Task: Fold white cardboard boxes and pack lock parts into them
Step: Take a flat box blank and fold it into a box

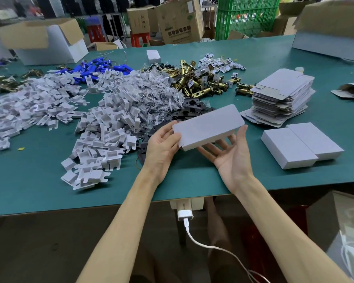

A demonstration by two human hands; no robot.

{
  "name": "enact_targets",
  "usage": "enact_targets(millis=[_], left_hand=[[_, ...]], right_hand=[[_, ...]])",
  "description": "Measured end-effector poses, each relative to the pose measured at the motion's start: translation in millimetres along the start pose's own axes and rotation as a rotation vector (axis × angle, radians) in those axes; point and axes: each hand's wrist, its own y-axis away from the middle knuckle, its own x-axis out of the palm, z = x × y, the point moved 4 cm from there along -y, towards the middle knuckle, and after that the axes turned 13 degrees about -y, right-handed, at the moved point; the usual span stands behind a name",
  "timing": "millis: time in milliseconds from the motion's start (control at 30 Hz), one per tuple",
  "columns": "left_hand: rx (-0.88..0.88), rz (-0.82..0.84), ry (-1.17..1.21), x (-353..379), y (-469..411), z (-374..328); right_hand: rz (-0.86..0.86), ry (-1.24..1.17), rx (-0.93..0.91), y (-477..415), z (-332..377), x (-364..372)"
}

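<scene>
Holding a closed white rectangular cardboard box just above the green table at mid-frame, a worker grips its left end with the left hand while the right hand lies flat, palm up, fingers straight beneath it. Two finished white boxes sit at right near a tall stack of flat white box blanks, so most folding seemingly remains; whether this box is filled cannot be seen. Heaps of white plastic inserts, brass latches and black metal plates crowd the left, close behind the hands.
</scene>
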Motion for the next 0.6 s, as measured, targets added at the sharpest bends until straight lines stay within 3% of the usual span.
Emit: enact_targets(millis=[600], left_hand=[[-0.067,-0.018,-0.156,2.9,-0.8,5.0]], right_hand=[[-0.014,0.190,-0.070,1.9,-2.5,2.4]])
